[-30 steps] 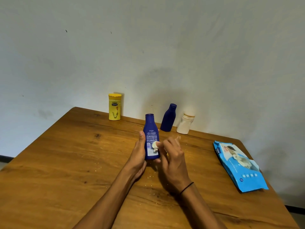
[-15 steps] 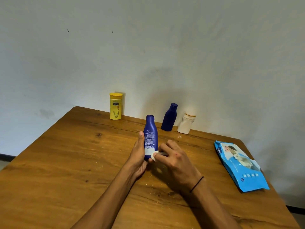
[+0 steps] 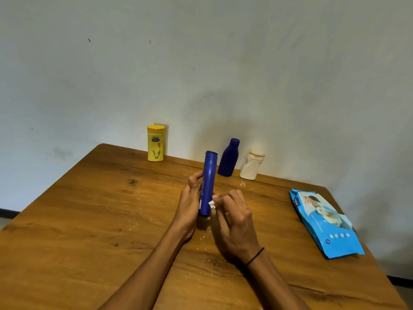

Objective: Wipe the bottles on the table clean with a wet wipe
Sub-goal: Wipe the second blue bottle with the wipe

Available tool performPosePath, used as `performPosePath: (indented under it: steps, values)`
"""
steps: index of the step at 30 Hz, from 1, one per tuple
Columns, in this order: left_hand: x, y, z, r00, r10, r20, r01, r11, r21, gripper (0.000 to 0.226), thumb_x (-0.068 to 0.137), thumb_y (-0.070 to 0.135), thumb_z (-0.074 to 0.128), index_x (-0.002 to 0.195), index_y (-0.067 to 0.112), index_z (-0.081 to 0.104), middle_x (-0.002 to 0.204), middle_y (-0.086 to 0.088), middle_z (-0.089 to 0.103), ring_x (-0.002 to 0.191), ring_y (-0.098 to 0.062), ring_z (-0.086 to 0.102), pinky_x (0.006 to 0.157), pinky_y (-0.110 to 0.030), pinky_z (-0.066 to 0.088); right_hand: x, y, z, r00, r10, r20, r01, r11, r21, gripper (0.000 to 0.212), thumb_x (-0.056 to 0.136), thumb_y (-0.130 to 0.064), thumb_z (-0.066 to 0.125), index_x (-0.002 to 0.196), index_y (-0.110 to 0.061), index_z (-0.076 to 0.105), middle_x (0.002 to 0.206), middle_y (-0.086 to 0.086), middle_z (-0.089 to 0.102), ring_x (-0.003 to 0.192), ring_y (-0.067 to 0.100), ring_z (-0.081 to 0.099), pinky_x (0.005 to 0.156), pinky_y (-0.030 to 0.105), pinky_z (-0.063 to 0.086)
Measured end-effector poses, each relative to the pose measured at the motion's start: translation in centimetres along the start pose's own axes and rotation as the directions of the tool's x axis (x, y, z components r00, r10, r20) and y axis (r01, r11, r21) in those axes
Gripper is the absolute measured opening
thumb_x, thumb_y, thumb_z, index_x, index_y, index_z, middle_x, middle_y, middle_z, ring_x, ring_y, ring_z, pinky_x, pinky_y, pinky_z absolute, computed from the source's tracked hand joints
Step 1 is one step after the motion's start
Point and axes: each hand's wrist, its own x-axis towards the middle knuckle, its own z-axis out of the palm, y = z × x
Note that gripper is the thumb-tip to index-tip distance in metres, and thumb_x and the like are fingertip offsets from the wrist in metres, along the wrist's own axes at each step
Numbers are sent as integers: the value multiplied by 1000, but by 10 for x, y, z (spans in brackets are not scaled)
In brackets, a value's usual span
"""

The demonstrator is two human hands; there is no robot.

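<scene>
Bottle stands at table centre, left hand clamped round its lower body. Right hand fingers pinch wipe against its side. Likely light, rigid, slippery when wet; grip low.

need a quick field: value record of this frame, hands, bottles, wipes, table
left hand: grips the held blue bottle, upright
right hand: presses a wadded white wipe to the bottle's lower side
back row by wall: yellow bottle, second blue bottle, white bottle, all standing
wipes pack: blue, flat at the right edge
table: wood, pale crumbs near the hands
</scene>
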Motion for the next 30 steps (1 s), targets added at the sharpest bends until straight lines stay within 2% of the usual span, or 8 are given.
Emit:
performPosePath:
  steps: [3,7,11,14,17,20,25,30]
  values:
    - [-4,2,-1,997,-31,64,31,999,10,78,94,79,31,135,19,61,97,-10,70,72,-20,67,57,-32,53,3,-3,2,1000,-24,15,25,998,-64,14,97,-5,66,104,-16,62,107,-5,55,98,11,50,81,21,46]
    - [-7,4,1,992,-68,106,58,994,90,57,91,67,52,110,15,65,78,1,64,62,-12,57,52,-27,45,10,-9,4,999,-8,-45,4,995,-105,10,101,-7,58,106,-15,60,105,-2,55,97,12,49,81,26,47]
    - [-10,5,5,985,-75,152,56,990,126,51,101,63,43,125,23,65,89,-4,70,68,-18,65,53,-31,51,28,-5,2,990,-49,-134,27,987,-156,8,99,-10,56,105,-14,58,102,3,57,95,14,48,80,26,46]
    - [-11,6,6,979,-96,182,79,992,100,51,102,57,39,137,27,61,108,-2,77,92,-19,74,71,-32,59,44,-4,0,986,-61,-153,28,977,-211,17,97,-19,51,105,-9,62,101,9,61,94,19,52,78,30,49]
    - [-13,8,5,966,-131,223,111,989,99,53,102,56,37,139,23,55,99,0,74,80,-15,71,63,-32,58,58,-2,-3,976,-51,-211,-1,971,-240,26,97,-23,46,102,-4,63,98,11,62,91,23,54,76,30,46]
    - [-14,8,2,952,-138,272,116,988,98,48,105,53,39,137,21,54,92,4,69,73,-11,64,58,-29,53,67,6,-4,963,45,-265,-96,978,-183,7,100,-12,53,102,-9,59,99,6,61,92,19,53,76,28,45]
    - [-14,7,4,960,-99,261,83,994,70,46,108,49,39,147,26,47,103,-3,66,69,-7,61,53,-24,49,69,17,-7,933,275,-232,-247,958,145,7,102,-10,62,99,-16,59,97,-4,64,89,11,61,72,20,52]
    - [-10,6,4,979,-61,193,76,994,-73,51,101,51,44,145,27,47,101,-8,68,71,-13,63,52,-24,51,50,18,-3,987,95,-131,-88,995,56,12,95,0,65,100,-10,63,97,1,62,89,13,57,79,22,49]
